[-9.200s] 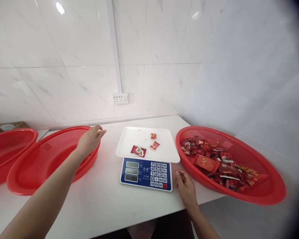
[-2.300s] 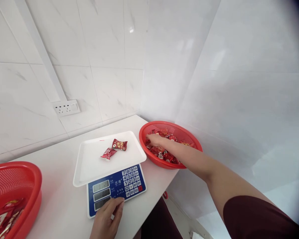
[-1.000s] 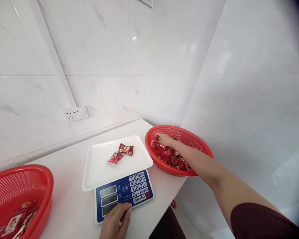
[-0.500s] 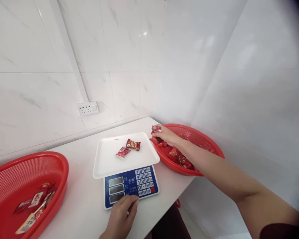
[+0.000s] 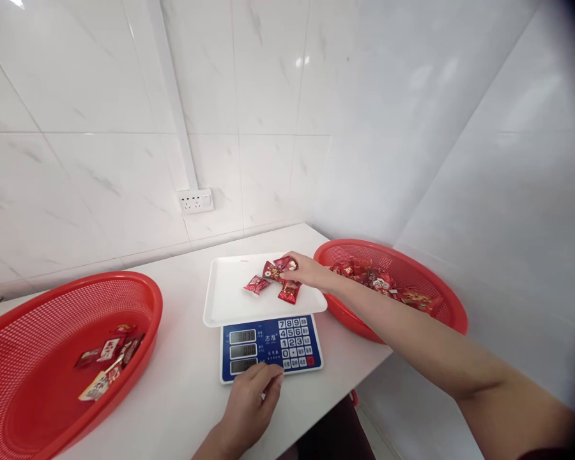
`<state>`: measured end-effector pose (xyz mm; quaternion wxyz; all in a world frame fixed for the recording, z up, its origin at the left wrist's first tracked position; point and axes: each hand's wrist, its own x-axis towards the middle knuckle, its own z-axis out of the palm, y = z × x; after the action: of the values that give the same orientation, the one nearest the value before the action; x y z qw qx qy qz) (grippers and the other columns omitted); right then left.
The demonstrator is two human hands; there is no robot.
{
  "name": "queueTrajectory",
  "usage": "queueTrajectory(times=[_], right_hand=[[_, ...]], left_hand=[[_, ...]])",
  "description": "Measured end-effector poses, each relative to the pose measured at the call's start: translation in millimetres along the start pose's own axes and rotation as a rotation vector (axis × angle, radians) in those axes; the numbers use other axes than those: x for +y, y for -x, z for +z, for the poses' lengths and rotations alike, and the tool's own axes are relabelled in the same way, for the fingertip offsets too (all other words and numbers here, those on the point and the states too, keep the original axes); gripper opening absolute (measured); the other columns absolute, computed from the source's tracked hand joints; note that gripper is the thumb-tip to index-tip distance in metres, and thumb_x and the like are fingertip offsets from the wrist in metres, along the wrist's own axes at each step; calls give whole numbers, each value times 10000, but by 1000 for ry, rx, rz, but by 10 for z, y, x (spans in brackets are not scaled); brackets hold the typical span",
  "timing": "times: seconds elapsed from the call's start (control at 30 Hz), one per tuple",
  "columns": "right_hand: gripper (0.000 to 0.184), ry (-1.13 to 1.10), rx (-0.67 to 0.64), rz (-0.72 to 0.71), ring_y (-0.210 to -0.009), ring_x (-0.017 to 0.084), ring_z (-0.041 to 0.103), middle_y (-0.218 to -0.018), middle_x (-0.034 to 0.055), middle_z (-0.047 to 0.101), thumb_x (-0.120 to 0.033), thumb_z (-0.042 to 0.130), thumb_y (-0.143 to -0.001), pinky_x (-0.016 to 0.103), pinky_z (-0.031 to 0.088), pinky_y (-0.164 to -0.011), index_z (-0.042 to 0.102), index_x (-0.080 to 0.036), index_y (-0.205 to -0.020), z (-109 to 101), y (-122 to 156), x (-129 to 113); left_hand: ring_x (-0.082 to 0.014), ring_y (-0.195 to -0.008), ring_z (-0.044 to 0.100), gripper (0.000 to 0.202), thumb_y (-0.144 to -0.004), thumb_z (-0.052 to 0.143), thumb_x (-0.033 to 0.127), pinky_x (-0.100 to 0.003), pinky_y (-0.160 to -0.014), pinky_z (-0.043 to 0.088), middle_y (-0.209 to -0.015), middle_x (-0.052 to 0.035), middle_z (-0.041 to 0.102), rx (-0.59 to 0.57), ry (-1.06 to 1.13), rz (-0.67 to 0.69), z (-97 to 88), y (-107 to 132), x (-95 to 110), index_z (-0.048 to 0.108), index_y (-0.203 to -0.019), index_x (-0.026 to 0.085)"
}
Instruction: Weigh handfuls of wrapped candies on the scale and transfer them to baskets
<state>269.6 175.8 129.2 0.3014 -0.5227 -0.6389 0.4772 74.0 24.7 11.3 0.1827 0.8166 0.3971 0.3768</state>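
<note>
My right hand (image 5: 303, 271) reaches over the white tray (image 5: 225, 300) of a blue electronic scale (image 5: 271, 347), fingers pinched on a red wrapped candy (image 5: 283, 262). More red candies lie on the tray: one at the left (image 5: 257, 285) and one just under my hand (image 5: 289, 292). My left hand (image 5: 253, 404) rests with curled fingers on the counter at the scale's front edge, touching it and holding nothing. The red mesh basket at the right (image 5: 441, 300) holds several red candy packets.
A large red mesh basket (image 5: 138, 300) at the left holds a few packets (image 5: 106, 358). A white socket (image 5: 195, 200) sits on the tiled wall behind. The white counter (image 5: 186, 390) ends near my body; tiled walls close the corner at the right.
My right hand lifted candy out of the right basket and moved left over the scale tray; one more candy now lies on the tray. The left hand stayed at the scale's front.
</note>
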Motion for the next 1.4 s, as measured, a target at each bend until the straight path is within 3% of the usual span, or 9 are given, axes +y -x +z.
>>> queueTrajectory(times=[0.1, 0.27, 0.37, 0.6, 0.77, 0.97, 1.07, 1.2, 1.4], right_hand=[[355, 82, -116, 16, -543, 138, 590, -637, -40, 613, -232, 637, -740, 282, 499, -562, 527, -209, -1076, 63, 32, -39], [491, 165, -43, 45, -569, 152, 606, -611, -34, 615, -219, 611, -764, 281, 500, -582, 474, -198, -1235, 39, 30, -32], [452, 262, -32, 25, -600, 158, 614, -637, -25, 625, -215, 609, -759, 271, 489, -570, 507, -203, -1199, 35, 41, -12], [373, 395, -107, -142, -710, 155, 632, -956, 13, 674, -260, 615, -761, 290, 476, -688, 572, -230, -1131, 111, 66, -38], [352, 519, -1, -70, -654, 148, 634, -943, 15, 671, -272, 555, -818, 294, 469, -695, 541, -236, -1168, 60, -7, -42], [323, 563, -52, -161, -893, 188, 610, -1085, 29, 646, -284, 555, -810, 292, 447, -774, 568, -233, -1129, 107, 9, -78], [411, 604, -28, -148, -914, 202, 603, -1084, 32, 647, -245, 557, -795, 291, 437, -769, 513, -256, -1203, 76, 11, -108], [564, 625, -113, -121, -896, 200, 615, -1060, 30, 657, -102, 536, -741, 261, 439, -720, 456, -280, -1271, 47, -12, -130], [365, 719, 45, -211, -964, 208, 601, -1145, 44, 633, -129, 478, -809, 299, 438, -807, 604, -245, -1131, 61, -54, -88]], left_hand=[[-123, -664, 627, 216, -888, 446, 219, -214, -583, 501, -762, -26, 679, 9, -2, 4, -2, 1, -2, 644, -975, 216], [-131, -673, 633, 227, -892, 436, 230, -225, -593, 513, -768, -35, 685, 2, -1, -18, -7, 10, 16, 646, -976, 217], [-136, -693, 641, 221, -893, 430, 232, -228, -611, 523, -788, -45, 690, -9, 1, -24, -4, 12, 32, 641, -955, 212], [-135, -708, 648, 196, -887, 439, 223, -220, -616, 521, -800, -37, 693, 9, -7, -24, 2, 5, 11, 629, -932, 213], [-130, -695, 640, 196, -884, 445, 214, -222, -613, 516, -782, -31, 686, 9, -8, -9, 10, 12, 6, 632, -943, 218], [-128, -659, 621, 217, -894, 423, 234, -223, -582, 506, -754, -45, 679, -6, -12, -20, 7, 10, 13, 635, -925, 201], [-128, -662, 624, 224, -896, 418, 237, -221, -580, 505, -758, -45, 681, -10, -1, -23, 1, 7, 19, 636, -928, 203], [-137, -706, 645, 229, -897, 420, 241, -230, -623, 527, -800, -53, 693, -15, 2, -17, -1, 6, 23, 641, -948, 209], [-130, -688, 637, 212, -896, 433, 238, -220, -597, 514, -791, -40, 689, -3, -10, -22, 2, 9, 8, 637, -944, 212]])
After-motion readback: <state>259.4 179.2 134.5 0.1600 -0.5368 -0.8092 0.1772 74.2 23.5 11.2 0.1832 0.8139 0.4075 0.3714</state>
